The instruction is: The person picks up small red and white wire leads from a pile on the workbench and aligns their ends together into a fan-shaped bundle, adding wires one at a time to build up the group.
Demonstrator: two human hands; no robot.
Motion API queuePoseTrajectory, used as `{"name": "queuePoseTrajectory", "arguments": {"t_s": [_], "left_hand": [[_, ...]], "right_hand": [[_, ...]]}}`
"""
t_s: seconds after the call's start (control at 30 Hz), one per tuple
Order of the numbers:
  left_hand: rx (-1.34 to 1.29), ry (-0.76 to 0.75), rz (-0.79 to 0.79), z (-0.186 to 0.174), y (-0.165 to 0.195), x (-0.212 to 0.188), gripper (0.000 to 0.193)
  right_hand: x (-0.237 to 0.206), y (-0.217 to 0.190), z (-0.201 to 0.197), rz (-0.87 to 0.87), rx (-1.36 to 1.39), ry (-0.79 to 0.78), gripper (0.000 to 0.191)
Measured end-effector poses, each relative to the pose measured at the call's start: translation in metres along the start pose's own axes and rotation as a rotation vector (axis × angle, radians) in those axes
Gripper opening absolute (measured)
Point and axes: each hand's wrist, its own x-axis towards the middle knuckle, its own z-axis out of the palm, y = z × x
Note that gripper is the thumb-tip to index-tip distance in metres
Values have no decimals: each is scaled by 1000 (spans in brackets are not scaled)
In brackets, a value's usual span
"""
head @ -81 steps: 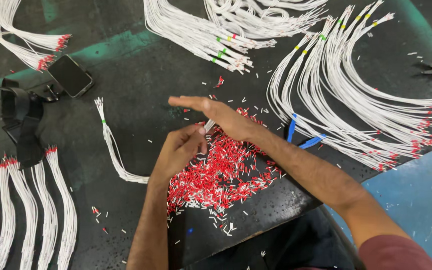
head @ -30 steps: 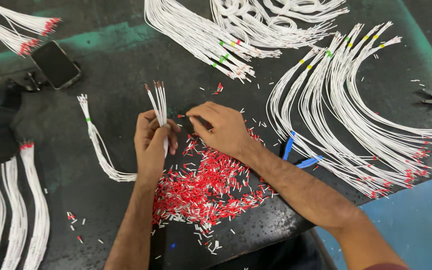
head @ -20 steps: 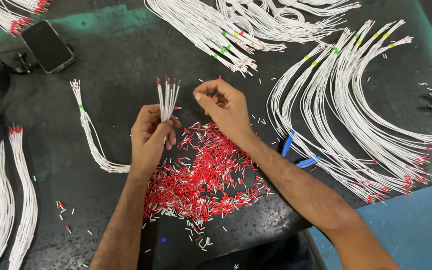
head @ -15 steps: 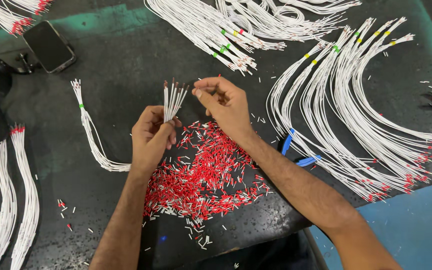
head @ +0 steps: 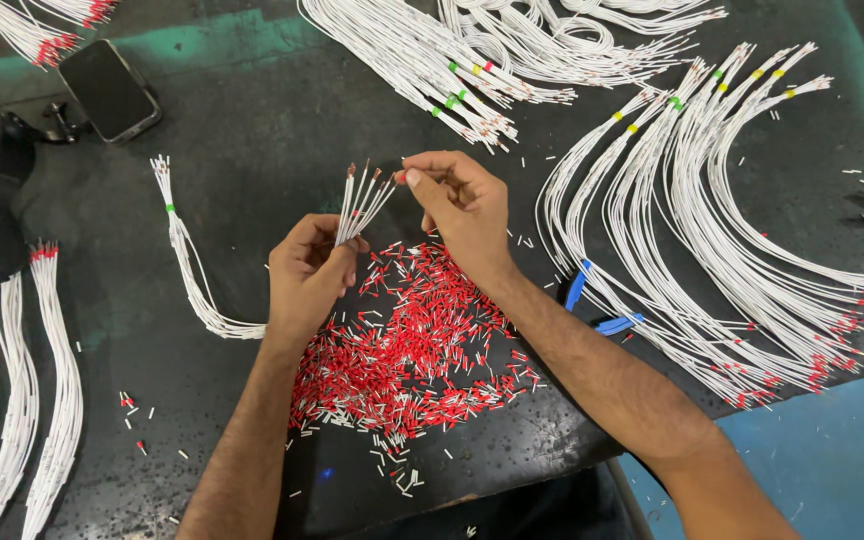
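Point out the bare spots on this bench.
Bare dark benchtop lies between the black phone and the top white wire bundles, and left of the heap of red ferrules. The right side is crowded with curved white wire bundles.

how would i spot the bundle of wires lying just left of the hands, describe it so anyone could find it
Start at the red ferrule pile mid-table and look left, past the left hand. The curved white wire bundle lies alone there, bound by one green band near its top, its ends bare, unlike the red-tipped bundles at the left edge.
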Motion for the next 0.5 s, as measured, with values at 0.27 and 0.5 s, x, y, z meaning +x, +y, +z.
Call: {"name": "queuePoseTrajectory", "arguments": {"t_s": [0.27,0.5], "left_hand": [[-2,-2,-29,-1,3,-1,14],[-51,-14,11,0,-1,0,14]], "right_hand": [[-1,-3,1,-13,-5,-8,18],[-1,3,-1,16,-27,-72,17]]}}
